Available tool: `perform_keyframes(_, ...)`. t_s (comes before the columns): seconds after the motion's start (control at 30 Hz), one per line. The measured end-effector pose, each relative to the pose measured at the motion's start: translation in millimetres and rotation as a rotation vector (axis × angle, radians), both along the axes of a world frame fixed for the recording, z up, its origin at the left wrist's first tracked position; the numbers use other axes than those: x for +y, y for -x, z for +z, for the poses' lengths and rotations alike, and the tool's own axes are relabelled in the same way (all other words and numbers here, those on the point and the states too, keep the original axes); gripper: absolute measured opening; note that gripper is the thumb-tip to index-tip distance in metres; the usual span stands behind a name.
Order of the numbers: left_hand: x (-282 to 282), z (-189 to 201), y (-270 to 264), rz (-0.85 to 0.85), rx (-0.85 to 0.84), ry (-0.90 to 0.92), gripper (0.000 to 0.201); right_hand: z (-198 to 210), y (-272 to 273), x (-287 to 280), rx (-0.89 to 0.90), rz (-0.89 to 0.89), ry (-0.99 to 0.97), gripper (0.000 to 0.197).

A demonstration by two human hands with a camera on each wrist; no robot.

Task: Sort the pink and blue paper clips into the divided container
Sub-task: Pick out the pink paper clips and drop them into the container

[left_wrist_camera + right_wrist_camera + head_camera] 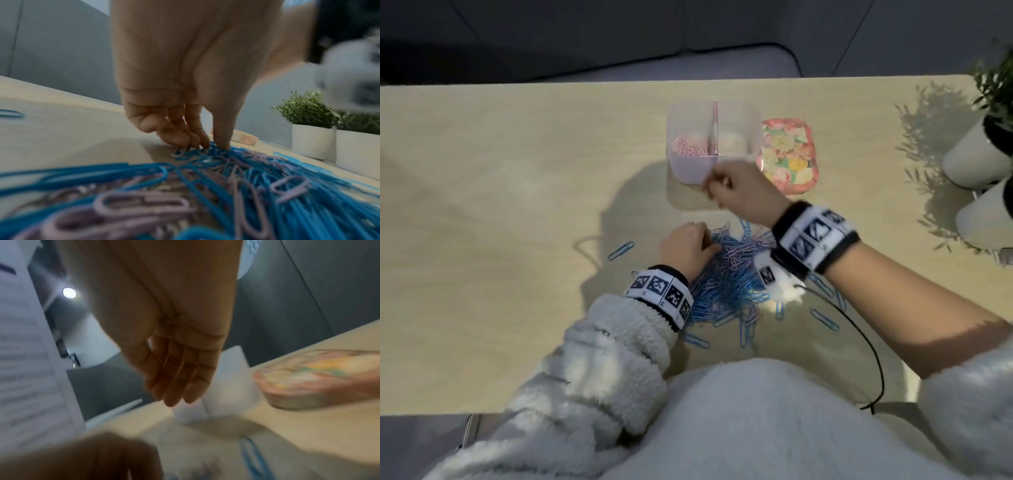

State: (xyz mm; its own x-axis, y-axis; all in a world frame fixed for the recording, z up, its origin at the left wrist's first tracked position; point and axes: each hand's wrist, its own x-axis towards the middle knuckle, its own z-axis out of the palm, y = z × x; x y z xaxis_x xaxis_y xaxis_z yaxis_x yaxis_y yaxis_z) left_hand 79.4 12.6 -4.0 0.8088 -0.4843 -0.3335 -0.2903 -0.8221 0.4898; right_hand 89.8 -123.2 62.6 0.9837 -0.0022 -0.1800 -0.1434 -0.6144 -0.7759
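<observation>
Left wrist: fingers (197,136) touching paper clips (226,162).

Wooden table (500,205): clips (729,274), container (688,171), tin (787,154).

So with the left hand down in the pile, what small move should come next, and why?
Probably pinch one pink clip free and lift it. The left hand has its fingertips on the far edge of the mixed paper clip pile, the right hand is at the divided container, and only its left compartment holds pink clips.
</observation>
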Motion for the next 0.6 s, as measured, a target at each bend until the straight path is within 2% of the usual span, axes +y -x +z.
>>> perform_keyframes(0.1, 9, 2, -2, 0.015, 0.081, 0.069, 0.013, -41, 50, -18, 0.142, 0.155, 0.246, 0.018)
perform_keyframes(0.2, 23, 4, -7, 0.033, 0.098, 0.060, 0.010, -64, 71, -33, 0.138, 0.153, 0.348, 0.023)
perform_keyframes(0.33, 36, 4, -8, 0.028, 0.005, 0.025, 0.014, -64, 70, -53, 0.085, -0.028, 0.246, 0.006)
perform_keyframes(0.4, 35, 5, -4, -0.022, -0.096, 0.017, 0.012, -58, 69, -64, 0.092, -0.166, 0.116, 0.020)
perform_keyframes(0.47, 27, 6, 0, -0.074, -0.148, 0.058, 0.011, -56, 70, -75, 0.081, -0.289, 0.028, 0.022)
perform_keyframes(0.6, 3, 8, 9, -0.277, -0.064, 0.077, 0.016, -59, 77, -90, 0.142, -0.353, 0.001, 0.013)
